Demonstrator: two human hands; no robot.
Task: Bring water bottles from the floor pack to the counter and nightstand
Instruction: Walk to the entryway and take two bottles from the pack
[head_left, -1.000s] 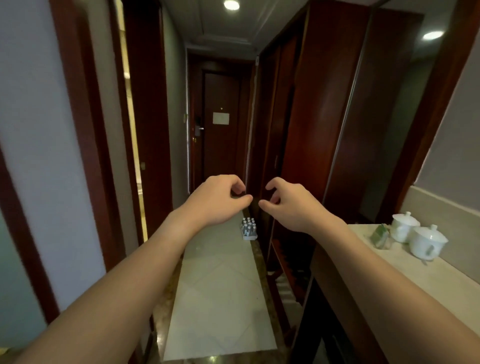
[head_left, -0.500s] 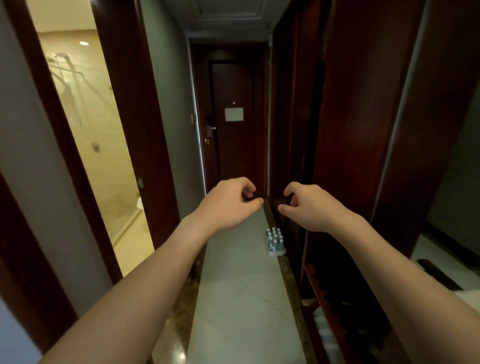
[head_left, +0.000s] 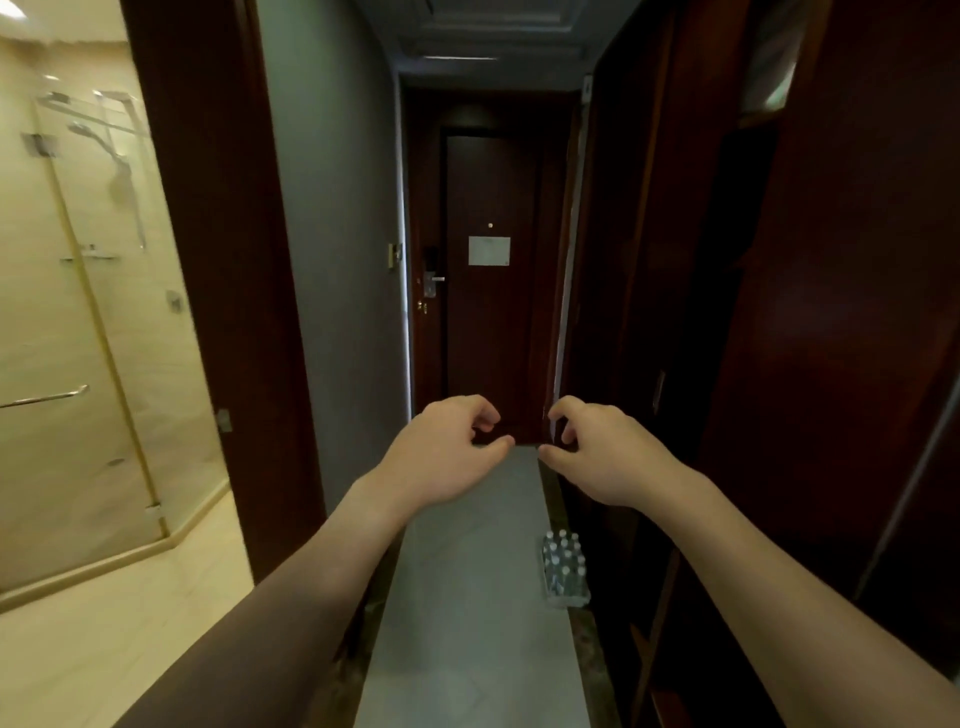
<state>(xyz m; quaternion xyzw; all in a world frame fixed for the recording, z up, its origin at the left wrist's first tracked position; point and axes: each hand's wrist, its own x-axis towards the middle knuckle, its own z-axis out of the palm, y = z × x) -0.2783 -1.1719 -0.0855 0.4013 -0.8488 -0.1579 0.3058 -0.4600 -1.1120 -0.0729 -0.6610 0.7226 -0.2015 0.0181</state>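
A shrink-wrapped pack of small water bottles (head_left: 564, 569) with white caps stands on the pale hallway floor, against the dark wooden wardrobe on the right. My left hand (head_left: 447, 451) and my right hand (head_left: 597, 453) are held out in front of me at chest height, well above the pack and farther along the hall than it. Both hands hold nothing; the fingers are loosely curled with thumb and fingers apart. The counter and nightstand are out of view.
A narrow hallway runs ahead to a dark wooden entry door (head_left: 491, 291). On the left an open doorway shows a bathroom with a glass shower enclosure (head_left: 78, 338). Dark wardrobe panels (head_left: 779, 364) line the right side. The pale floor strip (head_left: 467, 623) is bare apart from the pack.
I have moved forward down the hallway; the bottle pack now appears nearer and lower in view. The counter with white teapots has left the view. My hands keep the same curled pose.
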